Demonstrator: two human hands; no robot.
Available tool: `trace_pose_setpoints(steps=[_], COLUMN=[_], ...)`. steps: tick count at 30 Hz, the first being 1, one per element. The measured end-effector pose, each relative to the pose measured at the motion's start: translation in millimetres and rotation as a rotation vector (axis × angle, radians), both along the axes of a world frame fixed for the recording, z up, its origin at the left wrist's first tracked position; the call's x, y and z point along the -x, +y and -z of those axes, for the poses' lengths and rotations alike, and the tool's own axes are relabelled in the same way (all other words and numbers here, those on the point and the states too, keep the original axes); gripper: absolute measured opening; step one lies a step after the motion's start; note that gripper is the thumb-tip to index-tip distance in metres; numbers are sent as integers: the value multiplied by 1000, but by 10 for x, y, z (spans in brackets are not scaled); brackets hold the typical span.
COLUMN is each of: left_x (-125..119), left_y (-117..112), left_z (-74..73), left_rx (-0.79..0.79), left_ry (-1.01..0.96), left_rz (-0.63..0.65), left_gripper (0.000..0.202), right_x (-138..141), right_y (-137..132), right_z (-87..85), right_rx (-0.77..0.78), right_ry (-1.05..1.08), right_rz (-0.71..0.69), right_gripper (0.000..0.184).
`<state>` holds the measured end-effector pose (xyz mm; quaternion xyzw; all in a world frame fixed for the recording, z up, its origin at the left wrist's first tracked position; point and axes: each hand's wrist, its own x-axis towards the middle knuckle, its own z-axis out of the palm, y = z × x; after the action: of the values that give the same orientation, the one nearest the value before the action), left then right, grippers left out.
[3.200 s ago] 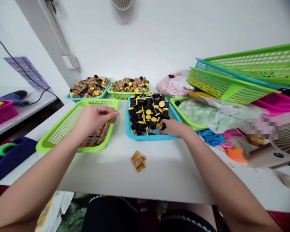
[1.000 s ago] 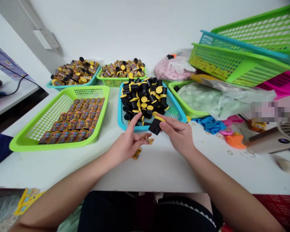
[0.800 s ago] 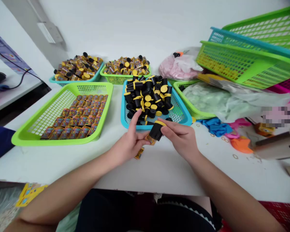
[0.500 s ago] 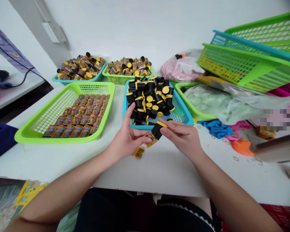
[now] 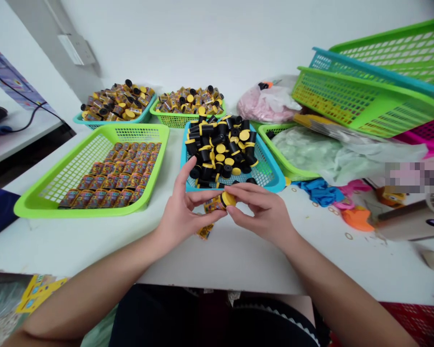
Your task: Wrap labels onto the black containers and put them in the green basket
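Between both hands is a small canister [image 5: 214, 203] with a yellow lid and a colourful printed label around its body. My left hand [image 5: 183, 209] grips the labelled body between thumb and fingers, its index finger raised. The fingers of my right hand [image 5: 262, 212] close on the yellow lid end. Under the hands, a small stack of yellow printed labels [image 5: 205, 232] lies on the white table [image 5: 238, 265]. Just beyond, a blue basket [image 5: 275, 180] holds a heap of black canisters [image 5: 222, 142] with yellow lids and no labels.
At left, a green basket [image 5: 32, 206] holds rows of labelled canisters [image 5: 112, 180]. Two more baskets of labelled canisters [image 5: 119, 101] stand at the back. Stacked baskets [image 5: 365, 101], plastic bags [image 5: 311, 144], blue balloons [image 5: 320, 191] and a small fan [image 5: 412, 221] occupy the right side.
The canister has turned from upright-tilted to nearly lying, its label now around the body and its lid facing right. My right hand has shifted left, closer to my left.
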<state>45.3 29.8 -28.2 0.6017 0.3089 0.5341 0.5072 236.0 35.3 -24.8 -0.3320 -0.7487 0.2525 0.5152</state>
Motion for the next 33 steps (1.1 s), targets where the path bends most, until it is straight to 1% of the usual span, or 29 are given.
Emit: trace_pose_setpoints(steps=[2,5,7,9,11,14,16,19,22,24,25,26,28,29,30,31,33], left_x=[-18,-50,-63,-58,-36,10,32,36,16,0,-7,-14,-28,-36,-45,-55,-76], left_y=[-33,-91,-121,-135,-134,-116,-97,-56,-10,14,22,27,24,15,0,-21,-73], left_z=[20,42,36,3,-53,-140,-165,-132,-64,-37,-33,-35,-50,-59,-69,-78,-91], left_rx=[-18,-46,-70,-63,-9,100,156,229,286,324,339,347,345,342,348,367,437], left_ry=[14,30,28,13,-10,-45,-84,-172,-236,-262,-276,-294,-317,-312,-289,-248,-147], left_rz=[-3,-41,-76,-70,-26,39,77,131,147,121,100,76,70,105,166,241,378], left_gripper=[113,112,111,112,115,119,120,118,117,117,116,115,111,107,101,94,77], right_x=[22,49,50,36,11,-30,-58,-86,-76,-40,-14,15,79,112,144,174,225], right_y=[-14,-34,-42,-39,-24,8,21,18,-4,-21,-31,-44,-82,-108,-137,-169,-230], right_z=[-6,-13,-17,-16,-8,16,24,0,-47,-59,-55,-43,-6,15,34,50,71], right_rx=[35,183,263,266,203,57,-32,-102,-215,-318,-366,-410,-481,-503,-515,-513,-489], right_ry=[56,177,218,220,205,176,165,92,-90,-219,-275,-315,-355,-357,-350,-343,-337], right_rz=[-9,-50,-87,-120,-138,-172,-203,-202,-166,-124,-75,-1,165,221,244,234,167], right_gripper=[30,26,24,24,25,29,32,36,40,52,60,64,63,61,60,59,60])
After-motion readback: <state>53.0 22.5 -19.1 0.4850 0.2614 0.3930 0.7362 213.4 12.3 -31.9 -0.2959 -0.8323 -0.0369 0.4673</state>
